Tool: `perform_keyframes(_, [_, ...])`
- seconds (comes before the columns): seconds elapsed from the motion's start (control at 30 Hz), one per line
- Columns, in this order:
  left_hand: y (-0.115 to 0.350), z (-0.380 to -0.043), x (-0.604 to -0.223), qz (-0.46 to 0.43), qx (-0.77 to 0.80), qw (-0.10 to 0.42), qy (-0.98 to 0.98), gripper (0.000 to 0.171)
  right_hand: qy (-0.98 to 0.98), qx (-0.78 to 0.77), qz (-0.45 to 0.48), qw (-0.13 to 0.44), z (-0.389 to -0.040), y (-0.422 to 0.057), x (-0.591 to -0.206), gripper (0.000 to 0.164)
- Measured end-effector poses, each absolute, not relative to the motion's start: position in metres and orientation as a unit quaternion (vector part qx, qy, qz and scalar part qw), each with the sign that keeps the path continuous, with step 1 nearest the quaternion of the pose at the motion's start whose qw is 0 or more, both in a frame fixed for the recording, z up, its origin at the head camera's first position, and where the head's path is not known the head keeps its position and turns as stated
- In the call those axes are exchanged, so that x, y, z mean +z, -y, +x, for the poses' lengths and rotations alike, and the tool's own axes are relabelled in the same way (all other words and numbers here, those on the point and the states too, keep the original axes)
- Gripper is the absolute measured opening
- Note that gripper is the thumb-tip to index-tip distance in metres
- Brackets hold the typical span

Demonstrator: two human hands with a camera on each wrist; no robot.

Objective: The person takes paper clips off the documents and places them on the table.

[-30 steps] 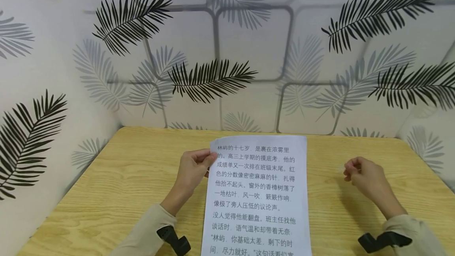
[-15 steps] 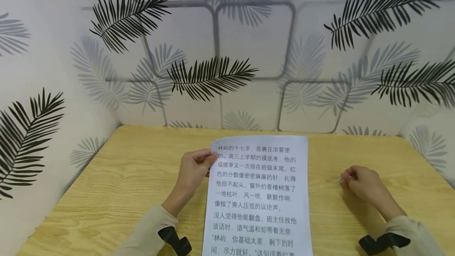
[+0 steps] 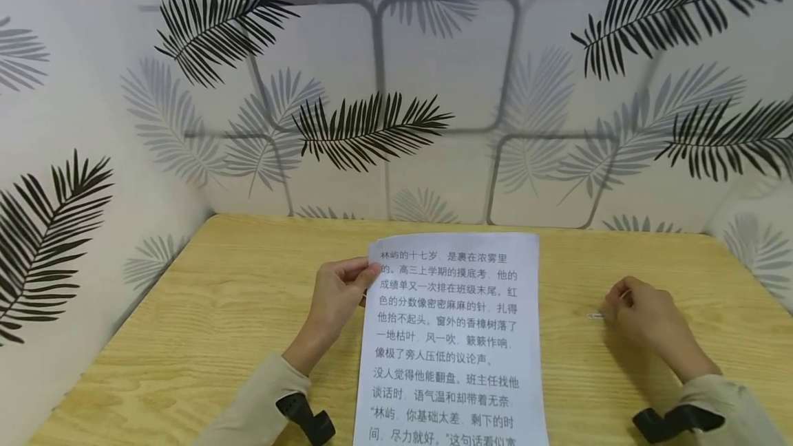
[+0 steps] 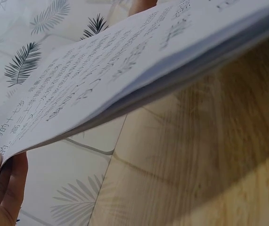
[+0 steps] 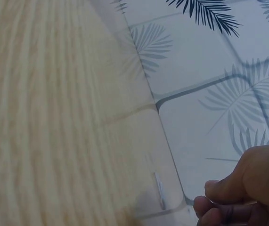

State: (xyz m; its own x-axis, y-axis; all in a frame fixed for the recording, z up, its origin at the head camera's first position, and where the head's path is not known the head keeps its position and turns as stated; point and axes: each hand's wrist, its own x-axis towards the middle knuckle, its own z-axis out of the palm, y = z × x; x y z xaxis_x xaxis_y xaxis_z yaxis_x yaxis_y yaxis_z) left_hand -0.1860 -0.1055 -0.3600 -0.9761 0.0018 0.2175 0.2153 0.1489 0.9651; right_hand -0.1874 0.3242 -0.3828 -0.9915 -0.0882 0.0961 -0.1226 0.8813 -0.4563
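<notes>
Beige long sleeves, plain cloth. Left sleeve (image 3: 254,405): creases near wrist, cuff edge soft, slightly rumpled. Right sleeve (image 3: 737,415): same cloth, same shade, matching cuff. Left hand (image 3: 334,298) and right hand (image 3: 644,312): bare. Black device (image 3: 303,420) worn at left wrist, over cuff: bent, compact body, blocky rounded end. Second black device (image 3: 678,424) worn at right wrist: similar angular form, dark throughout, chunky end, slimmer middle.
</notes>
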Motion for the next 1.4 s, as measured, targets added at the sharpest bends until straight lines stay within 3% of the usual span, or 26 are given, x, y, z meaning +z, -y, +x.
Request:
perform_keyframes(0.37, [0.105,-0.186,-0.360,-0.064,-0.652,0.078,0.751,0.017,0.943,0.280,0.101,0.149,-0.193,-0.287,-0.350,0.013])
perform_keyframes(0.73, [0.104,-0.187,-0.363,-0.061,-0.655,0.079,0.749,0.018,0.875,0.328,0.200,0.295,-0.194,-0.200,-0.287,0.005])
perform_keyframes(1.0, [0.105,-0.186,-0.368,-0.042,-0.658,0.065,0.749,0.018,0.867,0.337,0.280,0.238,-0.206,-0.121,-0.253,0.006])
perform_keyframes(1.23, [0.106,-0.187,-0.368,-0.041,-0.659,0.064,0.748,0.017,0.885,0.314,0.300,0.167,-0.208,-0.072,-0.264,0.005])
perform_keyframes(1.4, [0.106,-0.188,-0.368,-0.050,-0.654,0.067,0.751,0.016,0.888,0.293,0.304,0.182,-0.205,-0.053,-0.274,0.007])
